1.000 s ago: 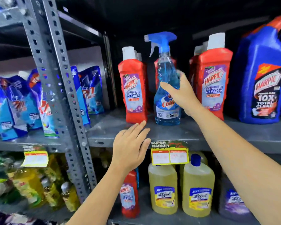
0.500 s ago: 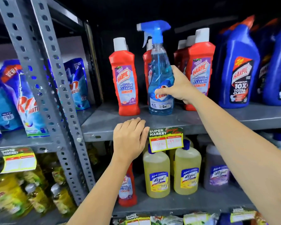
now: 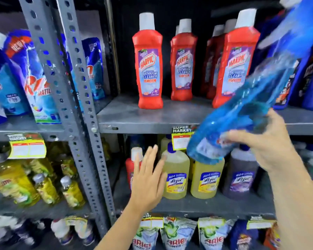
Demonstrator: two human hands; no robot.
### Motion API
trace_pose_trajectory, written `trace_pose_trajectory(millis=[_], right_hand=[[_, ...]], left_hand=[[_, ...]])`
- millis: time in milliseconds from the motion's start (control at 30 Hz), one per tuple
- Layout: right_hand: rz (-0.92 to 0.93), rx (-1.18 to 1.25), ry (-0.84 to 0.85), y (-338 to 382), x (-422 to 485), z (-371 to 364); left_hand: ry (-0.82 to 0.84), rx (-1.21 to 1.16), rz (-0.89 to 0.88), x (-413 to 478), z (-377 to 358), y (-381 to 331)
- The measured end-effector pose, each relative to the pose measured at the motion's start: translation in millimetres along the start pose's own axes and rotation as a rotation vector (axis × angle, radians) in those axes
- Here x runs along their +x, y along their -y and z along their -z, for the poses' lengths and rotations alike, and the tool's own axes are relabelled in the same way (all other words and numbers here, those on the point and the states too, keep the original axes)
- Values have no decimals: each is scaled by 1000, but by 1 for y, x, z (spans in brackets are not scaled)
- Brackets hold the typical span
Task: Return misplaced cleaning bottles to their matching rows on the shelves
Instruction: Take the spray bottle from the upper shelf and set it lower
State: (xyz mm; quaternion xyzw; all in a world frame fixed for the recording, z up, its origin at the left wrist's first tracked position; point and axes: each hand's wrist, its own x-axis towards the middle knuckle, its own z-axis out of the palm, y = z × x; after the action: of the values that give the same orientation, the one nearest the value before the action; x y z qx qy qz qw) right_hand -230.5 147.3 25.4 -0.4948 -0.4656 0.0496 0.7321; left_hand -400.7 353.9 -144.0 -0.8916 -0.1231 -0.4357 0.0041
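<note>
Fingers [image 3: 242, 139] over blurred spray bottle [image 3: 242, 112] label

We reach both arms forward. Our right hand [image 3: 271, 147] is raised at the right, its fingers curled in a grasp. Our left hand [image 3: 148, 179] is lower, open and flat, fingers together.

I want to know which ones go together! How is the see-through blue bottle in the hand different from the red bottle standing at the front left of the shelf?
The blue spray bottle is clear with blue liquid; the red Harpic bottle is solid red. The blue one is tilted, lifted off the shelf in the right hand; the red one stands upright on the shelf. The blue one looks blurred, the red one sharp. Both are labelled cleaning bottles.
</note>
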Motion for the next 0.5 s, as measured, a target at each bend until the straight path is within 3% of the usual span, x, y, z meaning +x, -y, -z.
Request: trace_pose_trajectory(millis=[167,267,500], right_hand=[[-256,-159,154,-67,-64,8],[-412,-238,188,-119,-90,14],[-658,-294,100,-225,-110,37]], left_hand=[[498,68,3,-96,-49,-6],[707,92,72,-118,-60,-7],[899,131,143,-133,-77,3]])
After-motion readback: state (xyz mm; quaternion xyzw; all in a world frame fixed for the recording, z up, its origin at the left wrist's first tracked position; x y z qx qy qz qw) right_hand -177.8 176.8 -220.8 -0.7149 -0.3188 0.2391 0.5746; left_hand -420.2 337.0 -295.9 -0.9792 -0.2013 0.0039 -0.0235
